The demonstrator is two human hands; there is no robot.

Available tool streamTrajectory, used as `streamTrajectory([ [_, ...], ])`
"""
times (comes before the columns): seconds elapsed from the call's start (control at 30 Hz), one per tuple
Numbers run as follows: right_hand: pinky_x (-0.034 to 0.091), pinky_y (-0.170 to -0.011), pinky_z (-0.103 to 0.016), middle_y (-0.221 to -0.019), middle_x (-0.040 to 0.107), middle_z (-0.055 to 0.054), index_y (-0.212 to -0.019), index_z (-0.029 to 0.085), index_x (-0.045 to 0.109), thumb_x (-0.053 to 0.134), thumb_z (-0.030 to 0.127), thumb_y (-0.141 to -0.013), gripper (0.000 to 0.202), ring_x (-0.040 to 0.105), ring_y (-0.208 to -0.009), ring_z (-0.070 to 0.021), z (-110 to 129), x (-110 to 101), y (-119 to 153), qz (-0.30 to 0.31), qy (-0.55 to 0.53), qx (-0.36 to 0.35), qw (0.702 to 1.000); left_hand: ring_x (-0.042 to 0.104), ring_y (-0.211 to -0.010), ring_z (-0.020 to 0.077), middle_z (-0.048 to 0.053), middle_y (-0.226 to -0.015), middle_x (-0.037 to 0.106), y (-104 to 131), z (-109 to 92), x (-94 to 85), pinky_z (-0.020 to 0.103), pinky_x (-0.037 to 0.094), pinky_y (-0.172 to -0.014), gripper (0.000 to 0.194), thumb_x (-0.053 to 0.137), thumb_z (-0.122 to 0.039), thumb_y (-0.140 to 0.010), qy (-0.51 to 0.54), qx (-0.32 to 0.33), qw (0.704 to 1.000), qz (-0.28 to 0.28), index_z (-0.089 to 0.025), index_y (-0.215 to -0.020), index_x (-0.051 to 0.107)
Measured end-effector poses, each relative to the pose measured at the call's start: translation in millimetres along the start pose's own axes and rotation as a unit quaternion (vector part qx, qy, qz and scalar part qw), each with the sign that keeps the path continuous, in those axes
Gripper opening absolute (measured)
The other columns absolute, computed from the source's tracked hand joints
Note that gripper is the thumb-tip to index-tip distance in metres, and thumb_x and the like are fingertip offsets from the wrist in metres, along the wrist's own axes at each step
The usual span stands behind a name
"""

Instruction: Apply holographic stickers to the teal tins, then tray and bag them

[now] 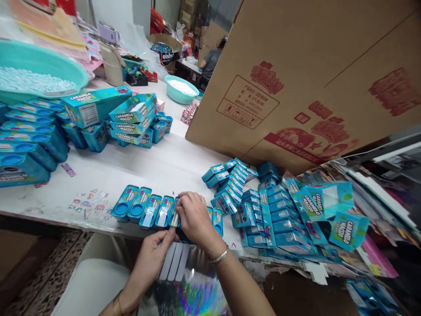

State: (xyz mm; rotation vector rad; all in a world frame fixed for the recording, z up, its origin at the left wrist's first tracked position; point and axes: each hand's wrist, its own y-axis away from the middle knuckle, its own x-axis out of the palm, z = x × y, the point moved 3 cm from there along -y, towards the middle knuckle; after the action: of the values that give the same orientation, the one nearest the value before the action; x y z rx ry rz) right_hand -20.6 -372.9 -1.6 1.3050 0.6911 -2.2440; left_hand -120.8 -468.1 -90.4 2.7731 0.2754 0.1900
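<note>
Small blue boxes (pixel 153 210) lie side by side along the near edge of the white counter (pixel 171 162), seen from the head camera's view. Four show plainly left of the two hands; the right hand covers part of the row, and a couple more peek out beyond it.

The person's right hand (pixel 194 218) arches over the row from above, back of the hand up, fingers bent down onto a box near the middle. Its forearm slants in from the lower right, a silver bracelet (pixel 219 256) at the wrist. From where I stand, I cannot tell whether those curled fingers grip the box or only press it.

The left hand (pixel 151 251) comes in lower, thumb and fingertips drawn close together at the near end of that same box, touching its edge. Whether anything is pinched there, I cannot tell. A gold-coloured band (pixel 116 305) circles that wrist.

Beneath the hands, a shiny sheet (pixel 197 292) with pale strips (pixel 171 263) lies at the counter's edge. Loose stickers (pixel 90 204) are scattered to the left; stacked blue packs (pixel 286 217) crowd the right, below a big cardboard box (pixel 296 57).
</note>
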Motion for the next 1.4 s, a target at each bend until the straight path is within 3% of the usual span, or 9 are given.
streamTrajectory([
  [0.17, 0.042, -0.089, -0.036, -0.106, 0.058, -0.005, -0.086, 0.021, 0.055, 0.057, 0.009, -0.09, 0.013, 0.052, -0.101, -0.0209, -7, 3, -5, 0.011, -0.05, 0.006, 0.999, 0.06, -0.071, 0.0229, 0.006, -0.068, 0.072, -13, 16, 0.1, 0.028, 0.044, -0.068, 0.063, 0.065, -0.076, -0.07, 0.007, 0.008, 0.999, -0.031, -0.014, -0.067, 0.075],
  [0.3, 0.045, -0.086, -0.033, -0.1, 0.056, -0.003, -0.097, 0.022, 0.055, 0.057, 0.009, -0.088, 0.016, 0.052, -0.098, -0.02, -11, 5, -10, 0.009, -0.095, -0.001, 0.995, 0.062, -0.07, 0.024, 0.006, -0.066, 0.072, -19, 26, -0.1, 0.03, 0.045, -0.069, 0.065, 0.063, -0.078, -0.071, -0.01, 0.011, 0.999, -0.04, -0.014, -0.065, 0.075],
  [0.47, 0.046, -0.09, -0.036, -0.105, 0.059, -0.006, -0.109, 0.02, 0.057, 0.051, 0.009, -0.092, 0.022, 0.055, -0.101, -0.0212, -10, 4, -11, -0.03, -0.082, 0.006, 0.996, 0.065, -0.074, 0.0273, 0.008, -0.068, 0.074, -12, 16, -5.4, 0.033, 0.048, -0.074, 0.066, 0.06, -0.076, -0.073, -0.028, 0.025, 0.999, -0.013, -0.013, -0.067, 0.077],
  [0.57, 0.045, -0.095, -0.036, -0.111, 0.061, -0.009, -0.117, 0.019, 0.057, 0.049, 0.015, -0.097, 0.022, 0.056, -0.107, -0.0219, 0, -15, 11, -0.098, -0.112, 0.009, 0.989, 0.067, -0.083, 0.0284, 0.009, -0.082, 0.078, 5, 5, -14.5, 0.033, 0.05, -0.078, 0.049, 0.069, -0.062, -0.073, -0.058, 0.044, 0.996, 0.05, -0.015, -0.08, 0.078],
  [0.67, 0.047, -0.087, -0.033, -0.1, 0.064, -0.006, -0.103, 0.021, 0.061, 0.049, 0.02, -0.1, 0.012, 0.06, -0.098, -0.0203, 12, -28, 55, -0.117, -0.135, 0.011, 0.984, 0.069, -0.088, 0.0284, 0.009, -0.094, 0.078, 21, 4, -24.9, 0.032, 0.051, -0.078, 0.038, 0.076, -0.044, -0.071, -0.091, 0.041, 0.992, 0.081, -0.016, -0.097, 0.077],
  [0.8, 0.049, -0.077, -0.034, -0.096, 0.067, -0.006, -0.104, 0.023, 0.063, 0.058, 0.019, -0.094, 0.012, 0.062, -0.091, -0.023, 23, -4, 122, -0.032, -0.057, -0.008, 0.998, 0.069, -0.096, 0.0288, 0.01, -0.098, 0.078, 30, 9, -27.2, 0.033, 0.048, -0.088, 0.03, 0.069, -0.041, -0.079, -0.125, 0.071, 0.985, 0.094, -0.017, -0.093, 0.081],
  [0.93, 0.05, -0.078, -0.039, -0.099, 0.069, -0.008, -0.115, 0.024, 0.061, 0.056, 0.016, -0.093, 0.024, 0.063, -0.09, -0.0259, 23, 27, 162, -0.084, 0.002, 0.021, 0.996, 0.064, -0.077, 0.0245, 0.007, -0.074, 0.074, 31, 4, -19.9, 0.03, 0.046, -0.075, 0.033, 0.067, -0.046, -0.079, -0.113, 0.074, 0.986, 0.097, -0.017, -0.068, 0.076],
  [1.17, 0.048, -0.082, -0.041, -0.104, 0.072, -0.009, -0.127, 0.021, 0.058, 0.056, 0.012, -0.094, 0.035, 0.065, -0.091, -0.024, 32, 21, 170, -0.158, 0.041, -0.05, 0.985, 0.047, -0.059, 0.0157, -0.001, -0.057, 0.058, 43, -10, -18.5, 0.026, 0.037, -0.06, 0.042, 0.071, -0.055, -0.07, -0.039, 0.022, 0.994, 0.101, -0.016, -0.058, 0.065],
  [1.4, 0.045, -0.08, -0.036, -0.104, 0.069, -0.008, -0.102, 0.022, 0.062, 0.052, 0.009, -0.093, 0.018, 0.062, -0.092, -0.0219, 46, 23, 155, -0.163, -0.008, -0.079, 0.983, 0.052, -0.065, 0.0178, 0.0, -0.063, 0.061, 42, -11, -42.2, 0.027, 0.041, -0.065, 0.039, 0.069, -0.054, -0.072, -0.069, 0.037, 0.994, 0.074, -0.017, -0.06, 0.064],
])
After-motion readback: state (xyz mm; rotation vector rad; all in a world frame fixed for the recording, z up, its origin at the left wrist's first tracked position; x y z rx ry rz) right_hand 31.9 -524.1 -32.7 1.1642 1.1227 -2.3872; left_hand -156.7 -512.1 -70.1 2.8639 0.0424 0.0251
